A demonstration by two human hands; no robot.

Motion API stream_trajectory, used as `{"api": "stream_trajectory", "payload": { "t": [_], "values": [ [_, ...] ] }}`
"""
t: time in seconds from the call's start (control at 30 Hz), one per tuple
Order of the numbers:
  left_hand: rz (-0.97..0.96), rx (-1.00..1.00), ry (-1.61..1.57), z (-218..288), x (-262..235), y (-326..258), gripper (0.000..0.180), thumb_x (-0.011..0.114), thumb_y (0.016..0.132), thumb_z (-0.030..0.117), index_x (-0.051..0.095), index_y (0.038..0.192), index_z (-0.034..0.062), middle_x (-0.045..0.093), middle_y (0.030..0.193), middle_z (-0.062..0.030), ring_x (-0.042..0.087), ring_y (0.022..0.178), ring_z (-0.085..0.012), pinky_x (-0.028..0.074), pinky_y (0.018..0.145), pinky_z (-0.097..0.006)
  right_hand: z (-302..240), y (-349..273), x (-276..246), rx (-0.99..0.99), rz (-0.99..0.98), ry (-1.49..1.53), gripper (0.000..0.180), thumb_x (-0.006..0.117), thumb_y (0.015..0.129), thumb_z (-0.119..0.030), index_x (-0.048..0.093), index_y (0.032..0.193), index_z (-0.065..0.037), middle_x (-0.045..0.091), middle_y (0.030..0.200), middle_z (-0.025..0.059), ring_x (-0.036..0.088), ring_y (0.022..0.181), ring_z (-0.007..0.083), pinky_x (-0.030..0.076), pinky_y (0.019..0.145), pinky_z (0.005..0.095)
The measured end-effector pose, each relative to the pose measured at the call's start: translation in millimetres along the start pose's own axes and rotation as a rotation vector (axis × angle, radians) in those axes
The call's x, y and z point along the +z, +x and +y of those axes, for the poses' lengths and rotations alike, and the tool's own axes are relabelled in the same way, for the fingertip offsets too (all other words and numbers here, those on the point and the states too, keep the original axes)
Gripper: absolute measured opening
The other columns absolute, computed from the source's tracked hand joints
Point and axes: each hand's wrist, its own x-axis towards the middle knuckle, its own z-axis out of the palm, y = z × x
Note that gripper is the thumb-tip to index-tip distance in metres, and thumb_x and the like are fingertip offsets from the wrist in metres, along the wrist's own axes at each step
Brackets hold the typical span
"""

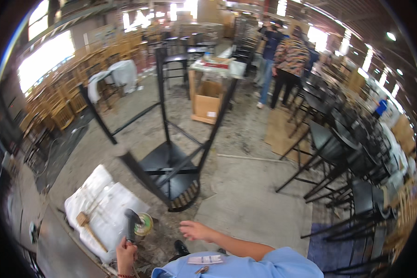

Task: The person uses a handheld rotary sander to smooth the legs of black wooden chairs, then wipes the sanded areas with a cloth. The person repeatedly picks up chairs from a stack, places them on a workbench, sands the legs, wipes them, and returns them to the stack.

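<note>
Two hands: left hand (pixel 125 252) clenched on grinder (pixel 135 224); right hand (pixel 197 230) spread, empty, nearer upturned black chair (pixel 171 173) ahead.

A dark-bodied angle grinder (pixel 133 225) with a round greenish disc at its head stands tilted, gripped low by the left hand (pixel 125 254), just above the edge of a white sheet-covered surface (pixel 107 208), while a black upturned chair (pixel 171 171) rests on the floor close ahead.
</note>
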Motion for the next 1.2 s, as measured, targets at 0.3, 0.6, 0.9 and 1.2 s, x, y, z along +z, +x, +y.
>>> {"api": "stream_trajectory", "payload": {
  "t": [0.3, 0.6, 0.9, 1.2],
  "values": [
    [-0.879, 0.401, 0.702, -7.5, 204.6, -27.6, 0.062, 0.063, 0.079, 0.016, 0.046, 0.137, 0.0053, 0.062, 0.076, -0.0123, 0.062, 0.067, -0.0257, 0.051, 0.065, -0.037, 35.1, -60.4, -63.9, -0.142, 0.665, 0.853, 0.040, 0.072, 0.085, -0.037, 0.054, 0.105, -0.009, 0.060, 0.092, 0.0078, 0.061, 0.073, 0.0243, 0.053, 0.061, 0.0461],
    [-0.962, 1.169, 0.463, 42.1, 243.8, -9.1, 0.055, 0.064, 0.087, 0.014, 0.044, 0.138, 0.0058, 0.063, 0.112, -0.0161, 0.060, 0.107, -0.0343, 0.049, 0.092, -0.038, -71.5, -208.2, -120.3, -0.878, 0.884, 0.709, 0.025, 0.056, 0.087, -0.029, 0.055, 0.101, -0.008, 0.063, 0.079, 0.0080, 0.058, 0.065, 0.0182, 0.049, 0.057, 0.0326],
    [0.392, 1.321, -0.094, 202.9, 104.3, 47.0, 0.038, 0.077, 0.075, 0.008, 0.057, 0.107, 0.0013, 0.058, 0.111, -0.0161, 0.059, 0.100, -0.0283, 0.047, 0.086, -0.037, -310.7, -329.6, -18.4, -0.849, 0.793, -0.707, 0.073, 0.074, 0.068, -0.052, 0.051, 0.115, -0.002, 0.064, 0.090, 0.0102, 0.064, 0.062, 0.0156, 0.052, 0.052, 0.0267],
    [-0.152, 0.937, -0.119, 248.9, 116.4, 73.8, 0.027, 0.075, 0.082, 0.016, 0.062, 0.100, 0.0017, 0.060, 0.068, -0.0020, 0.052, 0.060, -0.0083, 0.046, 0.060, -0.026, -447.7, -258.0, 112.5, -0.568, 0.412, -1.263, 0.053, 0.076, 0.069, -0.039, 0.056, 0.102, -0.002, 0.062, 0.082, 0.0075, 0.062, 0.060, 0.0134, 0.051, 0.053, 0.0259]
  ]
}}
